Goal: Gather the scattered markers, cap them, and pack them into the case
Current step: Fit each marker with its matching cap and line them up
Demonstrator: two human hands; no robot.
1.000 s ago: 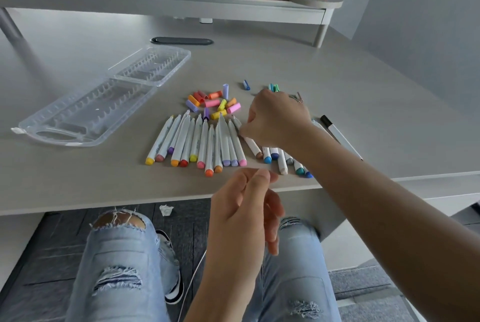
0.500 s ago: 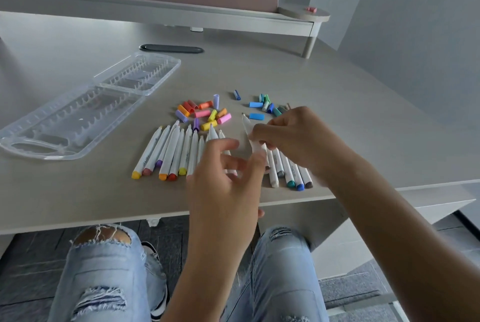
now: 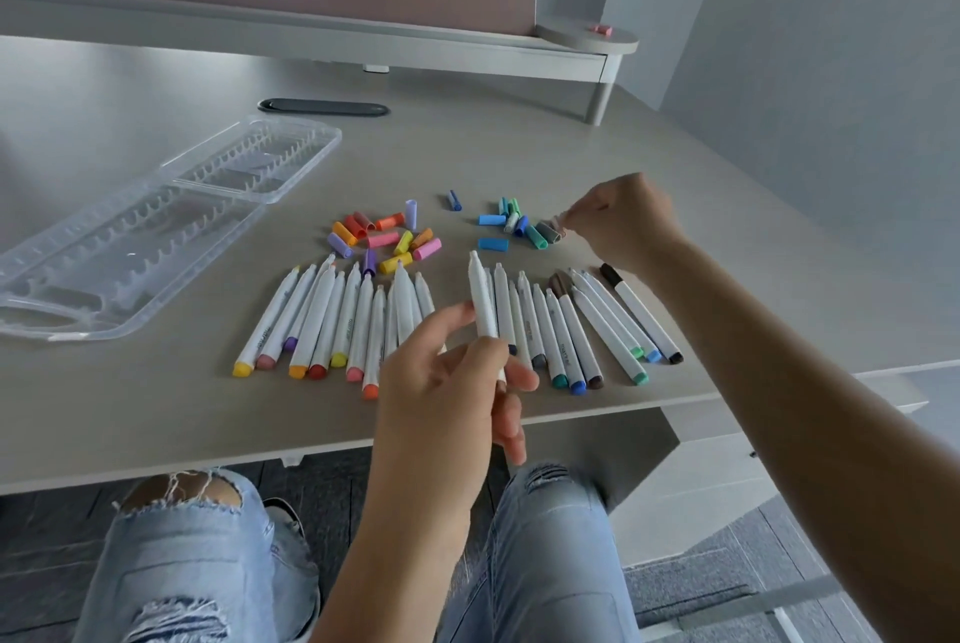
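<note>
Uncapped white marker (image 3: 484, 302) had passed from right hand to left hand (image 3: 451, 385), now pinched upright over the desk's (image 3: 727, 237) front edge, tip bare. Right hand (image 3: 626, 221), free of it, had moved back to the cool-coloured caps (image 3: 519, 227), fingertips pinching a pale cap (image 3: 557, 222). Capping looked next; clear case (image 3: 156, 227) open toward the left edge, nothing packed

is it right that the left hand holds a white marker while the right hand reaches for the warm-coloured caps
Not quite. In the head view the left hand does hold the white marker, but the right hand pinches a cap at the blue-green cap pile, not the warm-coloured caps.
</note>
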